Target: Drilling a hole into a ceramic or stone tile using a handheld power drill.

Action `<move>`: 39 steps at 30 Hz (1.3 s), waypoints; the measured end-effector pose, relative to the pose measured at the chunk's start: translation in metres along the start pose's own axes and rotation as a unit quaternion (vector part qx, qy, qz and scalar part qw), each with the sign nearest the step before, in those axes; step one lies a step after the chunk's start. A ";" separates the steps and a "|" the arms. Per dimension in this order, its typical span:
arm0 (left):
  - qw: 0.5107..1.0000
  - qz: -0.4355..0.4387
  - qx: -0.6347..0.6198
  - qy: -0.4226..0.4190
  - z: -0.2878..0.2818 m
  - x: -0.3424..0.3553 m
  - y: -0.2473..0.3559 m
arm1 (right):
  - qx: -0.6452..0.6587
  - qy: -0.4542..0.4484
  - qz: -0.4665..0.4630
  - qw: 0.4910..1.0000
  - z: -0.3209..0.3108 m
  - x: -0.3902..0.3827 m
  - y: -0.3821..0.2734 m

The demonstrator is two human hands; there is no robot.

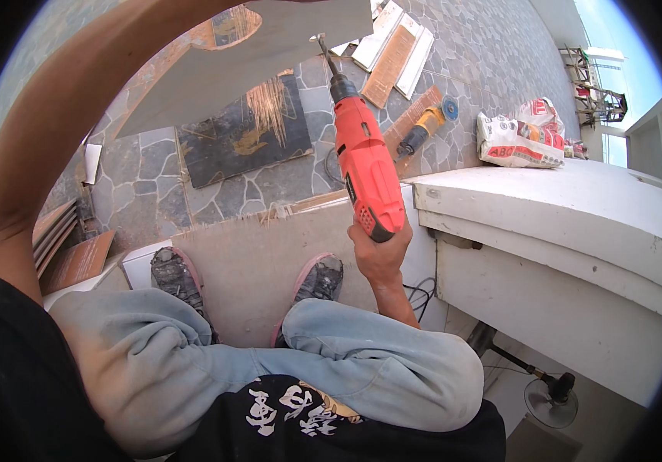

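Grinder lies right of drill, left of sacks

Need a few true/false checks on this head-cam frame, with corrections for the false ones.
1. The right hand grips a red drill. True.
2. The left hand is on the drill too. False: only the right hand is; the left arm runs toward the top edge, its hand unseen.
3. The yellow-and-black grinder has a blue disc. True.
4. The grinder is in the person's grip. False: it lies apart, untouched.
5. The drill points toward the person's lap. False: it points away, toward the top of the picture.
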State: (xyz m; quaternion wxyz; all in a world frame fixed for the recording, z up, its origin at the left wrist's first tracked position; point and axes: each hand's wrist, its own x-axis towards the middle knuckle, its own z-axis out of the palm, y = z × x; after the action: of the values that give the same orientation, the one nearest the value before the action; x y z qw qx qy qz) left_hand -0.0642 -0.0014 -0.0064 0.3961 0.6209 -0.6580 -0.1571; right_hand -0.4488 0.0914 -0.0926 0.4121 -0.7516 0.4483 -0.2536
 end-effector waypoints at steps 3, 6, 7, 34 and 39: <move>1.000 -0.002 -0.002 0.001 0.000 -0.001 0.000 | 0.009 -0.004 0.010 1.000 0.001 -0.001 0.003; 1.000 0.001 -0.009 0.002 -0.001 -0.002 0.001 | 0.017 -0.014 0.016 1.000 0.002 -0.002 0.005; 1.000 -0.001 -0.010 -0.001 -0.001 -0.002 0.002 | 0.030 -0.020 0.025 0.999 0.002 -0.003 0.006; 0.999 -0.025 0.011 0.016 -0.023 -0.014 0.000 | 0.125 0.005 -0.001 0.992 0.004 -0.009 -0.002; 0.999 -0.031 -0.009 0.014 -0.022 -0.016 0.004 | 0.101 0.000 -0.015 0.995 0.005 -0.004 -0.001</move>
State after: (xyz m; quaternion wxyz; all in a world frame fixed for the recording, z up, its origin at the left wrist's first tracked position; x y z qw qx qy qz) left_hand -0.0525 0.0202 0.0047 0.4057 0.6398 -0.6313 -0.1660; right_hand -0.4463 0.0976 -0.0943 0.4824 -0.7126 0.4088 -0.3037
